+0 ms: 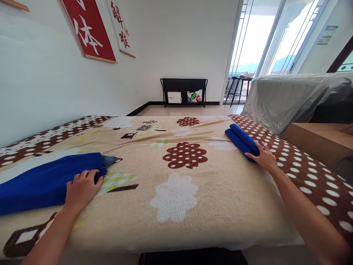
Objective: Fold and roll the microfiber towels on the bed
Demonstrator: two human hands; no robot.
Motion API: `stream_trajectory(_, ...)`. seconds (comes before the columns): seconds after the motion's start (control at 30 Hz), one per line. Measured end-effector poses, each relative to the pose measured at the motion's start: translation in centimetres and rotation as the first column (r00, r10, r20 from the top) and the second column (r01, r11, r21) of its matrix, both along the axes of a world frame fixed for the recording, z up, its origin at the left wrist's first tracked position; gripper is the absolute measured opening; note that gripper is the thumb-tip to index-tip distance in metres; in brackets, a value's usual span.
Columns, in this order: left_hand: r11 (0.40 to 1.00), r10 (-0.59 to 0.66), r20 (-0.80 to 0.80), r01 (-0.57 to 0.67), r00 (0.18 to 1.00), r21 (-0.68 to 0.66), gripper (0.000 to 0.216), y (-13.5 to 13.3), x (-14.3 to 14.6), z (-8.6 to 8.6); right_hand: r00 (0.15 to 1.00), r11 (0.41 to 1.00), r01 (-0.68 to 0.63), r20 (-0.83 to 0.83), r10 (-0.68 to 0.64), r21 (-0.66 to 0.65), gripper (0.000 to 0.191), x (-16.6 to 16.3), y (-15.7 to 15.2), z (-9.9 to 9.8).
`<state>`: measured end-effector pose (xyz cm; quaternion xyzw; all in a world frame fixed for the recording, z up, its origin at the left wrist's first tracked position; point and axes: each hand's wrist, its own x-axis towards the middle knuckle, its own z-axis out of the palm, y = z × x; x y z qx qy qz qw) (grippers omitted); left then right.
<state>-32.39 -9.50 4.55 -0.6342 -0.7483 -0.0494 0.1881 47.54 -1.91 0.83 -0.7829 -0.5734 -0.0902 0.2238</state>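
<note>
A beige fleece blanket [176,191] with brown and white flower shapes covers the surface in front of me. At the left lies a flat blue cloth [41,178], with a bit of grey fabric showing past its far corner. My left hand [82,187] curls its fingers round the near right corner of that cloth. At the right a second blue cloth [241,139] lies folded into a small thick bundle. My right hand [263,157] rests on the near end of the bundle, fingers closed against it.
A white wall with red and white banners [91,31] runs along the left. A sofa under grey plastic sheeting [292,97] and a wooden box [317,141] stand at the right. A black rack [184,92] and glass doors are at the back.
</note>
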Motion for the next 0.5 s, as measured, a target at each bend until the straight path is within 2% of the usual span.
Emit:
stream_trajectory(0.13, 0.999, 0.035, 0.036, -0.035, 0.999, -0.001, 0.052, 0.1, -0.4, -0.4, 0.998, 0.995, 0.033, -0.05, -0.038, -0.089, 0.098, -0.3, 1.3, -1.1)
stream_trajectory(0.23, 0.999, 0.05, 0.058, -0.05, 0.997, -0.002, 0.051, 0.3, -0.7, -0.8, 0.997, 0.993, 0.053, -0.044, -0.058, -0.106, 0.094, -0.2, 1.2, -1.5)
stream_trajectory(0.5, 0.995, 0.096, 0.11, -0.1, 0.989, 0.031, 0.049, 1.3, -1.6, -2.6, 0.998, 0.998, 0.064, 0.007, -0.064, -0.015, 0.078, -0.1, -0.3, -0.9)
